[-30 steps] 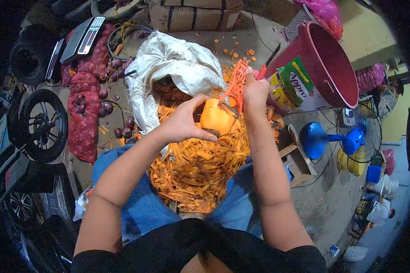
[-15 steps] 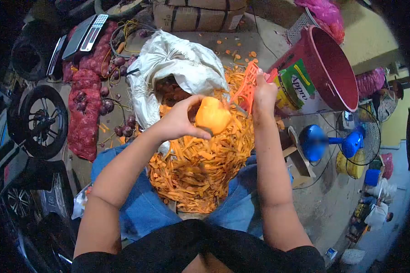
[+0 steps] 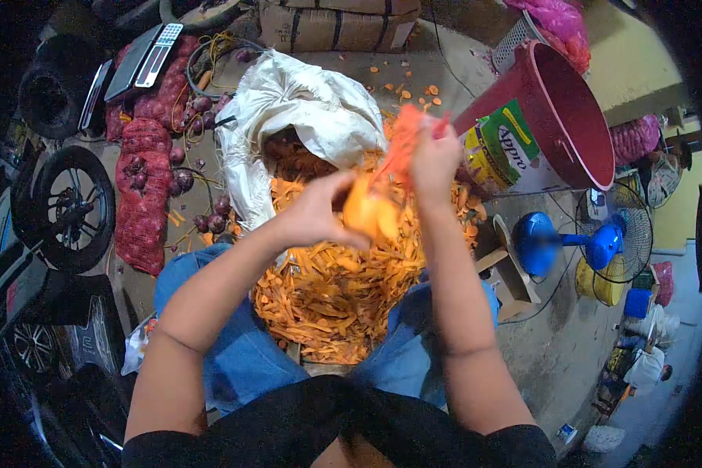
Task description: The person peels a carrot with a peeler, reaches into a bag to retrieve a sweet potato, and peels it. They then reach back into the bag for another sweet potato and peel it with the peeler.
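My left hand (image 3: 320, 212) is closed around a thick, pale orange carrot (image 3: 373, 217), smeared by motion and held above a big heap of orange peelings (image 3: 327, 304). In my right hand (image 3: 435, 160) is an orange-red peeler (image 3: 402, 147), its lower end against or just over the carrot's upper right side; blur hides the blade. A white woven sack (image 3: 320, 105) lies with its mouth open beyond the heap, dark inside. The peelings spread between my knees and up to the sack.
A large red bucket (image 3: 550, 117) leans at the right behind my right hand. Red net bags of onions (image 3: 142, 203) and a scale (image 3: 144, 62) lie left. A blue fan (image 3: 538, 243) and a cardboard box (image 3: 515, 285) are right. Carrot ends (image 3: 433, 100) litter the floor.
My right hand has moved left and slightly down with the peeler, bringing it over the carrot. My left hand has turned the carrot slightly and shifted a little right and down.
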Tool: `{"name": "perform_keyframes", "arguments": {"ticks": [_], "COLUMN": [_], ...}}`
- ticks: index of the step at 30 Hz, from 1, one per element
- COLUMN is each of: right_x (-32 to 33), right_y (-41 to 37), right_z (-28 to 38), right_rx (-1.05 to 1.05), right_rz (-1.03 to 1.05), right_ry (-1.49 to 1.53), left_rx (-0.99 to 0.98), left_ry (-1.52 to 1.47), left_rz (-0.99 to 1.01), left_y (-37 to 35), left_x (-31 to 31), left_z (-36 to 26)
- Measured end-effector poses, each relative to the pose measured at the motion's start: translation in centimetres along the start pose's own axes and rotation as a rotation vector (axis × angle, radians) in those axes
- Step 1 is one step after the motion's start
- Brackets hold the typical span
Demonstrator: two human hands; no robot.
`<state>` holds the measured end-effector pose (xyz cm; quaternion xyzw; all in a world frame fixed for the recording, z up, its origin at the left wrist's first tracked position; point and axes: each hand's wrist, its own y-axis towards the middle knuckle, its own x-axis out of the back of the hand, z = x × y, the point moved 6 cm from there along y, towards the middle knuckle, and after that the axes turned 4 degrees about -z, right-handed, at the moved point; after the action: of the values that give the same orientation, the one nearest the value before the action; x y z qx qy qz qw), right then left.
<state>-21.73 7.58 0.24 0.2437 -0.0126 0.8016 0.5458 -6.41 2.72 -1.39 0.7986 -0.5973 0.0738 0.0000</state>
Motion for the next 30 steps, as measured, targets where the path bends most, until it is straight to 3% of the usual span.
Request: {"name": "perform_keyframes", "arguments": {"ticks": [2,5,6,9,11,12,16,18,20,23,25,27,29,30], "right_x": [1.6,2.8,2.7,2.3,0.7,0.5,-0.2,0.0,0.3,0.7,1.0,1.4,1.7,1.7], "right_y": [3.1,4.0,3.8,2.8,1.9,1.4,-1.3,-2.1,-2.3,-0.7,1.6,3.1,3.3,2.8], "right_z": [-5.3,-6.8,-6.1,-4.2,-3.2,-2.5,1.1,3.4,3.9,1.6,-3.1,-7.9,-8.4,-7.1], "right_rx": [-0.042,-0.221,-0.219,-0.240,-0.373,-0.372,-0.354,0.043,0.020,0.029,-0.150,-0.229,-0.289,-0.296], "right_rz": [-0.229,-0.265,-0.265,-0.234,-0.118,-0.111,0.039,-0.048,-0.064,-0.049,-0.186,-0.184,-0.172,-0.154], "right_ry": [-0.176,-0.182,-0.179,0.047,0.585,0.588,0.314,0.342,0.401,0.211,0.032,-0.039,-0.116,-0.155], "left_rx": [-0.153,-0.161,-0.086,-0.031,0.002,0.002,-0.021,0.005,0.009,-0.006,-0.054,-0.147,-0.155,-0.107], "left_ry": [-0.012,0.088,-0.026,-0.147,-0.168,-0.166,-0.123,-0.221,-0.177,-0.250,-0.179,-0.035,-0.004,-0.134], "left_rz": [0.130,0.088,0.075,0.042,0.003,-0.004,-0.106,-0.190,-0.195,-0.144,-0.026,0.059,0.062,0.024], "left_y": [-1.5,-1.1,-1.0,-0.6,-0.4,-0.4,0.2,0.3,0.1,-0.1,-0.4,-1.1,-1.1,-0.8], "left_x": [-2.4,-1.7,-1.0,-0.2,0.3,0.5,1.0,1.1,1.0,0.4,-0.4,-1.2,-1.1,-0.5], "left_z": [-1.5,-1.0,-0.4,-0.1,0.4,0.6,1.5,1.9,1.8,1.1,0.4,-1.9,-1.9,-1.1]}}
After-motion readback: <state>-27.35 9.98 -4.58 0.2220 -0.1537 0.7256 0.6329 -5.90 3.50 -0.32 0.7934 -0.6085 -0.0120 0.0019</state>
